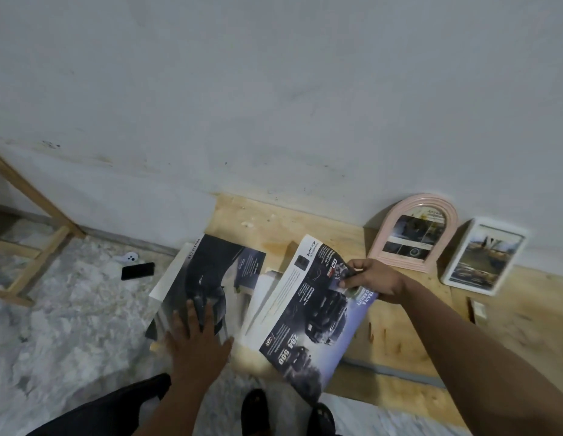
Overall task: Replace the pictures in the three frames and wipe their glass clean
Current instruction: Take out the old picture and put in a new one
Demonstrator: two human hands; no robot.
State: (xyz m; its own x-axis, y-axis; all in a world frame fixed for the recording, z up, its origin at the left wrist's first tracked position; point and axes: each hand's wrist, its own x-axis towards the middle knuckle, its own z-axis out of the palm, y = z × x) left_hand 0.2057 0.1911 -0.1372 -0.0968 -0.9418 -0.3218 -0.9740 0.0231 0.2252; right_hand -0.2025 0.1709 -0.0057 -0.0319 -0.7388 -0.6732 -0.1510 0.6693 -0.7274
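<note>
Left hand: left hand (196, 336) lies flat with fingers straight and spread, pressing on the dark car page (198, 284) at lower centre of the frame.
Right hand: right hand (372, 280) reaches in from the lower right, its thumb and curled fingers pinching the upper edge of the brochure page (308, 316), which is lifted and tilted up from the pile.
Brochure page: printed with dark vehicles, white text columns and a blue band; its lower corner hangs just above the person's black shoes (286, 410) at the bottom edge.
Dark car page: mostly black with a white margin along its left side; it overhangs the edge of the plywood board (399, 341) onto the marbled floor (69, 325).
Loose sheets: more white and printed sheets (251, 278) lie between the two pages, partly hidden under them.
Arched frame: pink arched frame (413, 232) stands leaning against the white wall (273, 105) at right centre, a picture showing in it.
Rectangular frame: white rectangular frame (484, 256) leans just beside the pink one, further right, also holding a picture.
Third frame: cannot tell where it is.
Floor left: black phone (138, 271) lies on the floor, a small white object (129, 258) just behind it.
Upper left: wooden stand (38, 234) with slanted legs rests by the wall.
</note>
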